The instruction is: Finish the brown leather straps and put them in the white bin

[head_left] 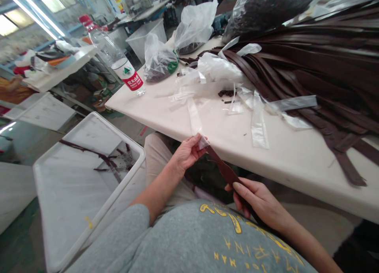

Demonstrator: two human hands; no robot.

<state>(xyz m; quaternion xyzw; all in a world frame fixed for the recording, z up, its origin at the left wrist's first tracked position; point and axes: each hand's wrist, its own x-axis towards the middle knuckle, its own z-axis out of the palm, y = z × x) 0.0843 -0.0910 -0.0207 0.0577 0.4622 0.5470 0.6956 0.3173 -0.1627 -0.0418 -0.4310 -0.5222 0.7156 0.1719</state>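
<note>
My left hand [189, 151] is closed at the table's front edge, pinching a clear plastic sleeve [194, 117] around the end of a dark brown leather strap [223, 166]. Lower and to the right, my right hand [254, 196] grips the same strap between thumb and fingers. The strap slants down from the sleeve towards my body, and its lower part is hidden behind the right hand and forearm. Most of the sleeve extends from the left hand onto the tabletop.
The pale table [166, 111] bears loose clear sleeves [259, 127], a heap of brown straps [310, 68], a water bottle [130, 77] and filled plastic bags [161, 60]. A white bin [74, 194] holding a few dark strips stands at my left.
</note>
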